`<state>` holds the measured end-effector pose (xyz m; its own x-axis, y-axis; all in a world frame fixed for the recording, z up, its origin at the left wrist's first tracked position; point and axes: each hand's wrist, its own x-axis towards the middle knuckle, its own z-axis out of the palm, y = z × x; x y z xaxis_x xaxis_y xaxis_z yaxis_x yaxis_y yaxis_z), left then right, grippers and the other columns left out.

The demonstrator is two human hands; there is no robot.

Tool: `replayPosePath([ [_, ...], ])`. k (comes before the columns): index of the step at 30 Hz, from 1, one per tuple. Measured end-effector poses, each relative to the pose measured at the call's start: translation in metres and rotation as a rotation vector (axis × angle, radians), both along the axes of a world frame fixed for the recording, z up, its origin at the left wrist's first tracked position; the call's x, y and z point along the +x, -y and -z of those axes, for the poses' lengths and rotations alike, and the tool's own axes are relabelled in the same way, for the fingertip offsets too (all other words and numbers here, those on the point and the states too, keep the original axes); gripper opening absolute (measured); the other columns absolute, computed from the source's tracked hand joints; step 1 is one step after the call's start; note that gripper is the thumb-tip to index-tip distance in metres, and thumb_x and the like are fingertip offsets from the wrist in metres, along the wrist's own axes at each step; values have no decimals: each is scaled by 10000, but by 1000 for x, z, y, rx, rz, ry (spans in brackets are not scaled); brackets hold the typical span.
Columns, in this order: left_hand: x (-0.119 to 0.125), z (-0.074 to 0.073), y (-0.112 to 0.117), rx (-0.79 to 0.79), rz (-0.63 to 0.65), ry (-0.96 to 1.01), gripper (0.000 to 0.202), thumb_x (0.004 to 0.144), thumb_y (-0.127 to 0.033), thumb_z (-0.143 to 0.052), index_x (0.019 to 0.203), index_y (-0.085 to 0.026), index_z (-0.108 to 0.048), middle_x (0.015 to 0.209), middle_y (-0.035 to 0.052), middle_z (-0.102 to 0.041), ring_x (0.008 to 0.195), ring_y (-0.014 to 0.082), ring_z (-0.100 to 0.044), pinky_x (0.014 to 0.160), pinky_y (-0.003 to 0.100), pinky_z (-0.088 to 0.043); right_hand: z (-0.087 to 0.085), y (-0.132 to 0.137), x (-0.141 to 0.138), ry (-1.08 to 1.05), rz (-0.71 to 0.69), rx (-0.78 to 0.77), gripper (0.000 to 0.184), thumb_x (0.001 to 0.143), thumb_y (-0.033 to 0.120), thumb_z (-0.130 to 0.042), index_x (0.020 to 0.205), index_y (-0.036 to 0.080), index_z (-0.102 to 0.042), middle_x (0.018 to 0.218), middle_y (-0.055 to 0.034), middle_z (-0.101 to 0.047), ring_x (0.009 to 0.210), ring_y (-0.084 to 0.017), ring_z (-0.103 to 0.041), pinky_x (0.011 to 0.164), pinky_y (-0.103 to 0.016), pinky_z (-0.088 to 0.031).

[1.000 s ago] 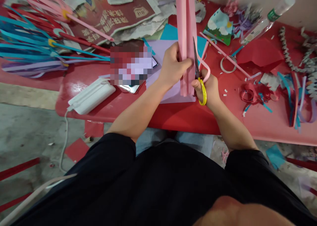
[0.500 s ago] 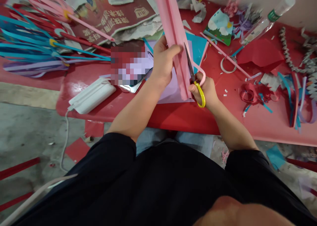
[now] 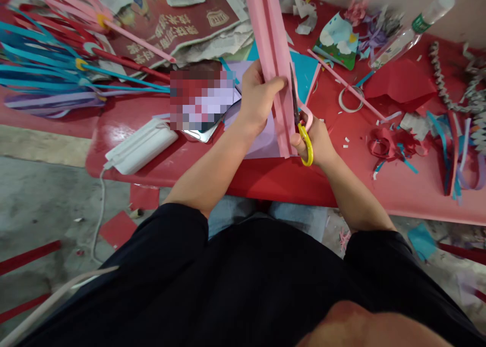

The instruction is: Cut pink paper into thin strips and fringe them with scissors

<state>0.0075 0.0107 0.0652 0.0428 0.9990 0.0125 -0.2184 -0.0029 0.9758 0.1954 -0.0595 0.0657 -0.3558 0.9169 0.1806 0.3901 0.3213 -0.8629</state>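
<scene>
My left hand (image 3: 258, 100) is closed around a long folded pink paper (image 3: 270, 38) that stands up from the red table (image 3: 288, 177) and runs out of the top of the view. My right hand (image 3: 318, 140) grips yellow-handled scissors (image 3: 301, 118), thumb and fingers through the loops. The blades lie against the right edge of the pink paper, and a thin pink strip curls away beside them. A lilac sheet (image 3: 261, 139) lies flat on the table under both hands.
A white power bank (image 3: 140, 145) with a cable lies at the left front edge. Newspapers (image 3: 178, 23) and blue and pink paper strips (image 3: 56, 68) fill the back left. A tape ring (image 3: 350, 99), a clear bottle (image 3: 410, 30) and paper scraps lie right.
The pink paper tilted left and then swung partly back upright. Both hands shifted with it, and the scissors stayed at its right edge.
</scene>
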Motion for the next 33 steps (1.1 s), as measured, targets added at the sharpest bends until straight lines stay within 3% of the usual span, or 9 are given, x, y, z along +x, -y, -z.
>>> replayPosePath([
  [3,7,1,4,120,-226,59,193,694,-307,-784,830,-403,-686,898,6,-705,1004,358,-668,789,498,-537,-2,0,1,-38,4,0,988,817,1099,-681,1286,231,-737,940,-69,-713,846,-301,-686,817,-444,-553],
  [5,10,-1,6,116,-224,48,214,698,-257,-804,836,-361,-678,877,11,-675,934,320,-644,814,480,-549,-3,0,2,-42,12,-17,982,798,1110,-690,1233,230,-744,936,-73,-715,834,-296,-676,795,-434,-544],
  [11,10,-2,7,69,-186,29,257,665,-286,-831,830,-397,-669,882,8,-685,1037,361,-631,794,497,-540,-3,1,-1,11,83,-45,1003,734,1161,-669,1116,235,-716,834,-32,-678,796,-252,-624,747,-410,-516],
  [16,11,-2,8,120,-224,25,195,690,-221,-745,819,-351,-679,846,7,-645,878,278,-567,800,464,-504,1,0,-3,1,143,-66,954,711,1166,-679,953,244,-643,760,8,-605,728,-193,-521,677,-377,-446],
  [22,8,1,7,127,-196,8,206,724,-208,-757,800,-390,-698,872,2,-683,888,320,-639,783,481,-532,4,-1,-4,0,189,-64,936,714,1188,-637,804,268,-486,695,22,-471,680,-173,-431,626,-366,-377],
  [28,9,4,8,220,-207,73,227,813,-103,-691,865,-317,-751,875,-13,-676,848,245,-629,764,393,-507,5,-4,-3,19,189,-43,939,719,1185,-632,795,266,-457,692,22,-468,696,-187,-514,690,-375,-424],
  [33,8,5,7,194,-209,69,217,806,-140,-743,831,-356,-749,872,2,-677,837,284,-627,748,426,-506,5,-4,-3,-7,184,-35,916,738,1163,-656,778,266,-474,708,6,-518,687,-189,-522,687,-389,-418],
])
